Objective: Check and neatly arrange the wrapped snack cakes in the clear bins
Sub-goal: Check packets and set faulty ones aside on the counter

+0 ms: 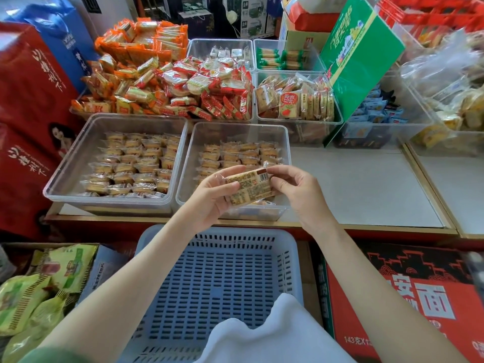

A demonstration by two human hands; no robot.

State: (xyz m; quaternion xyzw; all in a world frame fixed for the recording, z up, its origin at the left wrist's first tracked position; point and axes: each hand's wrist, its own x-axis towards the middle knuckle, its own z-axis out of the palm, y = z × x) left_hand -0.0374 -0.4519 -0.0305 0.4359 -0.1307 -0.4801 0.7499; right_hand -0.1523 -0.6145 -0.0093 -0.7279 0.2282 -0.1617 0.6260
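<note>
Both hands hold one wrapped snack cake (250, 188), label side up with a barcode at its right end, above the near edge of the right clear bin (286, 163). My left hand (212, 197) grips its left end with the thumb on top. My right hand (296, 189) pinches the right end. Rows of wrapped snack cakes (241, 153) fill the back of the right bin; my hands hide its front. The left clear bin (78, 158) holds neat rows of cakes (136, 163).
An empty blue slotted basket (217, 284) sits below my forearms. Heaped red and orange snack packs (167, 85) and more clear bins stand behind. A tilted green box (358, 56) leans at right. The bare counter (361, 184) lies right of the bins. Red cartons flank both sides.
</note>
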